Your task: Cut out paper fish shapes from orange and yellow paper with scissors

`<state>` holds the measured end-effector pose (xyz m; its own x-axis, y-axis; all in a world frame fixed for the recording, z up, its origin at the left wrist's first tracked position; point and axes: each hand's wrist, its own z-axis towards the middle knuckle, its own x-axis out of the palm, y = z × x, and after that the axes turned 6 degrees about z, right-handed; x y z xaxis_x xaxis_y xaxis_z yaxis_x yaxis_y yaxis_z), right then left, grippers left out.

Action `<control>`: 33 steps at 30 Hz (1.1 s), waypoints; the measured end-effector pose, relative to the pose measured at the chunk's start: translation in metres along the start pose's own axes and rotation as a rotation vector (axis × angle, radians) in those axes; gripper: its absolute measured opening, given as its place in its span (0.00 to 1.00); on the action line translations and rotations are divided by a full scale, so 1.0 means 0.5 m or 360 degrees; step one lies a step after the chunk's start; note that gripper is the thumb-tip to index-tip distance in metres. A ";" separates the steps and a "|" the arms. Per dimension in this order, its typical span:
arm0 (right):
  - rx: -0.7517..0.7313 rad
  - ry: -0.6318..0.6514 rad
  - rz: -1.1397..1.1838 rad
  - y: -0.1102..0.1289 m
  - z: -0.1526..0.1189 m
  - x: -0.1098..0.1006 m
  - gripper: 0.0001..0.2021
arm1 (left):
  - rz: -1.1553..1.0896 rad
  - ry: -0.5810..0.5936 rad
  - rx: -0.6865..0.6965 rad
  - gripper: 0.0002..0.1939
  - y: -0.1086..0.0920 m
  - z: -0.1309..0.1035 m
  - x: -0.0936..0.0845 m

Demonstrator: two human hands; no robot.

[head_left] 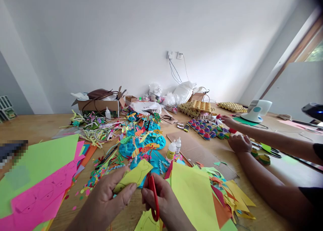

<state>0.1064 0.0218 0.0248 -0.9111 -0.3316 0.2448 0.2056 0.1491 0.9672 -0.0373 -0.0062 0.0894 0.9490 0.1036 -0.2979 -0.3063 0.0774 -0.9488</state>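
Observation:
Between its thumb and fingers, my left hand grips a piece of yellow paper with a fish outline drawn on it. My right hand is closed around the red handles of a pair of scissors. The blades point away from me, close to the paper's right edge, and are partly hidden. Just beyond both hands stands a blue craft piece covered with patterned paper fish. Below, another yellow piece with drawn lines lies on the table. A large yellow sheet rests right of my right hand.
Pink and green sheets lie at left. Two glue bottles stand near the middle. At right, a co-worker's arms reach toward painted egg cartons. A cardboard box and egg trays sit at the back.

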 end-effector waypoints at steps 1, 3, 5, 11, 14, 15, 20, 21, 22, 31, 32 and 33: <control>-0.0012 -0.0003 -0.0006 -0.004 0.001 0.000 0.19 | 0.0005 0.0004 0.0004 0.06 0.000 0.002 0.001; -0.0086 -0.0045 0.0011 -0.013 0.002 -0.003 0.20 | -0.0009 0.0014 0.0009 0.04 0.001 0.005 0.004; -0.0207 -0.0117 0.0046 -0.021 0.004 -0.007 0.21 | -0.0033 0.0035 0.0011 0.04 0.005 0.010 0.005; -0.0162 -0.0156 0.0157 -0.002 -0.002 -0.022 0.18 | -0.0089 0.0108 -0.0179 0.07 0.037 0.033 0.002; -0.0411 -0.0256 0.0204 0.037 -0.010 -0.023 0.16 | -0.0154 0.0176 -0.0253 0.12 0.051 0.042 0.001; -0.0456 -0.0259 0.0200 0.050 -0.011 -0.023 0.15 | -0.0166 0.0185 -0.0258 0.14 0.053 0.043 0.002; -0.0411 -0.0134 0.0150 0.097 0.000 -0.013 0.16 | -0.0145 0.0256 -0.0175 0.10 0.049 0.046 0.008; -0.0389 -0.0124 0.0099 0.101 0.004 -0.010 0.16 | -0.0141 0.0295 -0.0157 0.09 0.049 0.047 0.008; -0.0380 -0.0114 0.0052 0.104 0.009 -0.007 0.16 | -0.0141 0.0325 -0.0149 0.09 0.049 0.047 0.008; -0.0470 -0.0161 0.0038 0.099 0.024 -0.002 0.15 | -0.0399 0.0406 -0.0096 0.13 0.055 0.045 -0.004; -0.0480 -0.0150 -0.0002 0.099 0.024 -0.005 0.14 | -0.0399 0.0388 -0.0073 0.13 0.053 0.045 -0.006; -0.0492 -0.0125 -0.0081 0.101 0.025 -0.007 0.13 | -0.0375 0.0364 -0.0058 0.13 0.052 0.047 -0.008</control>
<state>0.1156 0.0423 0.0717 -0.9454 -0.2567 0.2011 0.2467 -0.1598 0.9558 -0.0508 0.0185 0.0685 0.9870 -0.1384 -0.0816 -0.0773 0.0367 -0.9963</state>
